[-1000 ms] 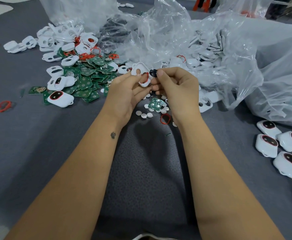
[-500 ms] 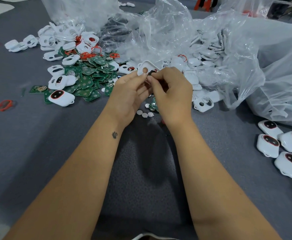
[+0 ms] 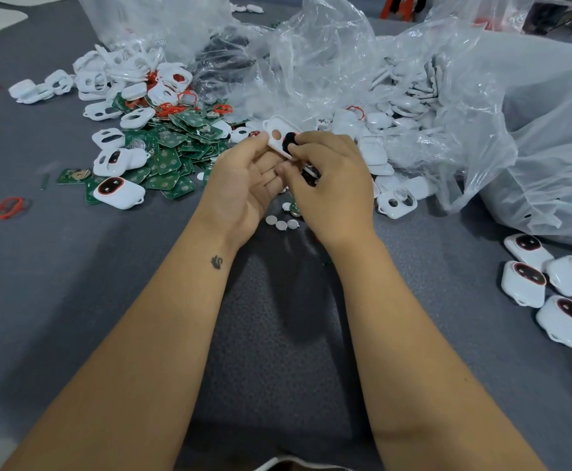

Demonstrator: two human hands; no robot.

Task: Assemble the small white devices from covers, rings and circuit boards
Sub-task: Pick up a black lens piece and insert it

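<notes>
The left hand (image 3: 243,185) holds a white cover (image 3: 279,137) pinched at its near edge, palm turned up. The right hand (image 3: 332,178) pinches a small black piece (image 3: 290,141) against the cover's face, beside an open round hole. Both grips sit above the grey table (image 3: 73,300), just in front of the green circuit boards (image 3: 175,144).

To seat the piece well, I judge the left grip should keep the cover steady while the right presses squarely into the opening, not at a slant.

The cover's long axis runs from far-left to near-right, its face tilted toward the camera. Loose red rings (image 3: 9,207) lie well to the left, finished devices (image 3: 529,277) far right, and clear plastic bags (image 3: 447,96) lie behind.
</notes>
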